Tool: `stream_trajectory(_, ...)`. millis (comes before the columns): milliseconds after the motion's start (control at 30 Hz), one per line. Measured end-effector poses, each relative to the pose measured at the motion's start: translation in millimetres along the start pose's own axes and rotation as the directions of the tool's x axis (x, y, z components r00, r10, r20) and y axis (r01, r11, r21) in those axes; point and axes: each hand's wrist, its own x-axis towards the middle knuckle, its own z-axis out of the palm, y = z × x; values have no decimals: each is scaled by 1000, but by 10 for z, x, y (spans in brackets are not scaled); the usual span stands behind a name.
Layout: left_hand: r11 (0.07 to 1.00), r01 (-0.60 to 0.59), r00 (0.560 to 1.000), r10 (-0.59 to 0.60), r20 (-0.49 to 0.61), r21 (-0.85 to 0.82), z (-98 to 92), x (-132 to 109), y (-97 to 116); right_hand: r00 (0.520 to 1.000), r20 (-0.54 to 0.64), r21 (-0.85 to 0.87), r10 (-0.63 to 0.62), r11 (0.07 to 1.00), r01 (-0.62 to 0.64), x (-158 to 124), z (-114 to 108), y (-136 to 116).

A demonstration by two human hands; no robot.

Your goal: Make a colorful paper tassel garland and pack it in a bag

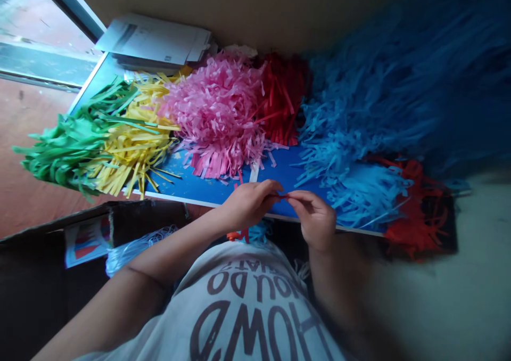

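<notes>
Ok so the person had both hands up right at the edge of the board, and between them was one thin red paper strip [281, 194], at about 12 o'clock from their chest. The left hand [248, 205] had its fingers [266, 189] closed down narrow on one end of the strip, and the right hand [313, 220] had its fingertips [297, 198] pinched just as tight on the other end, so the two hands were almost touching. Behind them on a blue board [187, 188] I counted five fringed paper bunches: one green [66, 150] at about 10 o'clock, one yellow [133, 142] next to it, one pink [215, 113] and one red [281, 97] around 12, and one orange-red [413, 212] at about 3. There was also a big blue fringe pile [371, 100] at about 2, too blurry to count. One stack of papers [154, 41] sat past the bunches, and a cardboard box [147, 220] and a plastic bag [136, 250] were down at about 8 o'clock, beside the person's printed T-shirt [247, 308].
</notes>
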Motion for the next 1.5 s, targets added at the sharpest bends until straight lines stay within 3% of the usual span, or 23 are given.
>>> stream_trajectory(200, 998, -56, 991, 57, -118, 13, 48, 15, 19, 999, 21, 2, -27, 1000, 27, -31, -4, -49)
stream_trajectory(300, 992, -123, 979, 125, -163, 23, 91, 10, 35, 1000, -3, 65, 24, 998, -24, -50, 7, -8)
stream_trajectory(467, 990, -143, 982, 141, -123, -6, 71, -4, 64, 985, -2, 162, 173, 972, -171, -86, -30, 69)
stream_trajectory(633, 985, -145, 985, 152, -77, 95, 39, -5, 66, 998, 5, 47, 66, 997, -66, -92, -36, 2)
stream_trajectory(733, 981, -178, 982, 181, -42, 71, 37, 4, 33, 997, 74, 150, 18, 988, -29, -71, -23, -7)
stream_trajectory(833, 990, -139, 990, 139, -3, 20, 12, 8, 2, 992, 124, 249, 21, 967, -52, -47, -41, 17)
stream_trajectory(1000, 985, -107, 992, 115, -52, 133, -10, -4, 17, 999, 43, 116, 23, 993, -28, -48, -71, -31)
stream_trajectory(1233, 955, -228, 946, 264, -189, 191, 123, 3, -12, 999, 16, 94, 29, 995, -31, -77, -39, -73)
stream_trajectory(1400, 940, -279, 925, 317, -207, 196, 169, 80, -40, 1000, -17, 13, -1, 1000, 2, -104, 24, -104)
stream_trajectory(1500, 933, -287, 933, 324, -158, 219, 197, 152, -23, 997, 15, -46, -71, 996, 72, -77, 17, -126)
